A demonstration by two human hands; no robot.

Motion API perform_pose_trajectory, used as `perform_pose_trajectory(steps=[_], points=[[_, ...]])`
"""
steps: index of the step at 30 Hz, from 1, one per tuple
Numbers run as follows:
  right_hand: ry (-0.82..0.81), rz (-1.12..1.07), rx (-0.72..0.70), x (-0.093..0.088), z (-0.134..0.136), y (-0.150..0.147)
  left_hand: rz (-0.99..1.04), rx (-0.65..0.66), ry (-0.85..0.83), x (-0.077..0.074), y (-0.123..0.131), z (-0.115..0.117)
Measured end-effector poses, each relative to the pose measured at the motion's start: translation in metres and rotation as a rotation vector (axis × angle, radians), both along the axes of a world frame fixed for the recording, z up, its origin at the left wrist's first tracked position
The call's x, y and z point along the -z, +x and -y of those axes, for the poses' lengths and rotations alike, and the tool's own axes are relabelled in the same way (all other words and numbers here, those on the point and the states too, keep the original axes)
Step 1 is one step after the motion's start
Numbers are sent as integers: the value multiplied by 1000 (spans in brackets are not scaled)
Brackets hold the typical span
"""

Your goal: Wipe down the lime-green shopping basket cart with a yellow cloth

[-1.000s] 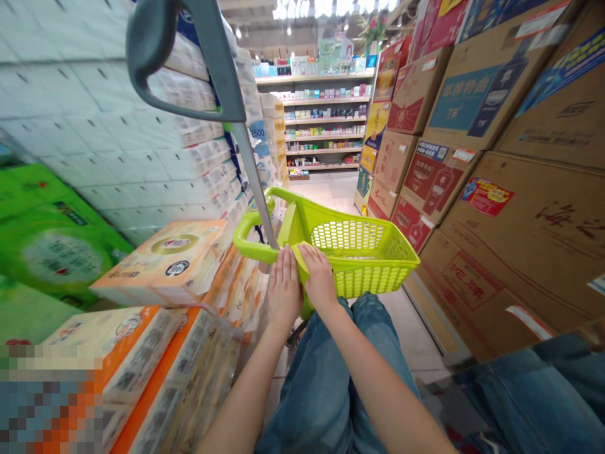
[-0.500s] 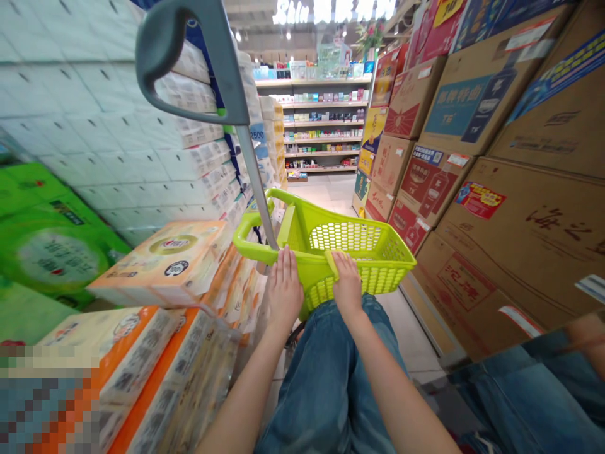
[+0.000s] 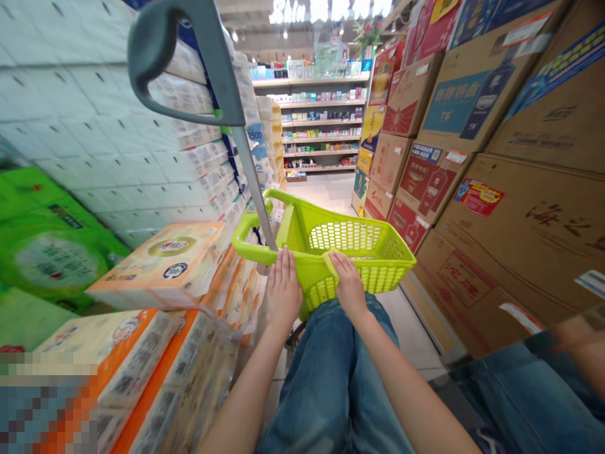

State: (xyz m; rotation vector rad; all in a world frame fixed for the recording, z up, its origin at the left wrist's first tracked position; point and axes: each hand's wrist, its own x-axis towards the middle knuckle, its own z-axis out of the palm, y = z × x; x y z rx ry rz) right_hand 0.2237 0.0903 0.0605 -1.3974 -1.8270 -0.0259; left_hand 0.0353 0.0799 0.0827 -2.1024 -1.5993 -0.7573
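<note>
A lime-green plastic shopping basket (image 3: 343,236) with perforated walls sits on a trolley frame in front of my jeans-covered legs (image 3: 331,384). A grey telescopic pull handle (image 3: 189,63) rises from its left corner. My left hand (image 3: 283,290) grips the near rim. My right hand (image 3: 348,282) rests on the rim too, fingers over a flat green basket handle (image 3: 331,263). The basket's inside shows nothing but green plastic, and its lower part is hidden behind my hands and legs.
Stacked tissue packs (image 3: 161,268) and green cartons (image 3: 57,258) wall the left side. Printed cardboard cartons (image 3: 491,239) tower on the right. A tiled aisle (image 3: 326,192) leads to stocked shelves (image 3: 321,126). A reflective panel (image 3: 529,391) shows denim at lower right.
Since the oldest frame, my right hand has shifted right along the rim and the flat basket handle lies farther right. Since the middle frame, only the view has shifted slightly.
</note>
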Motion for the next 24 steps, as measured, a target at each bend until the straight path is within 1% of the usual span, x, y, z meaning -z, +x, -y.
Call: perform_pose_trajectory(steps=[2,4,7,11,15,17,20,23,24], points=[[4,22,52,8,1,21,5,0,6,1,1,0],[10,37,88,14,0,35,5,-4,9,1,2,0],[26,48,103,18,1,44,-14,-17,-1,0,-1,-1],[41,44,88,19,2,38,-49,-27,5,-4,-13,-8],[27,33,88,16,2,23,-27,-26,34,-7,-28,-26],[9,26,101,14,-1,17,-3,-19,42,-8,-30,-36],[-14,24,119,11,-5,11,35,-56,50,-10,-19,-48],[-21,42,107,9,-6,12,71,-114,47,-7,10,-50],[-22,53,98,9,-5,13,50,-96,23,-4,24,-49]])
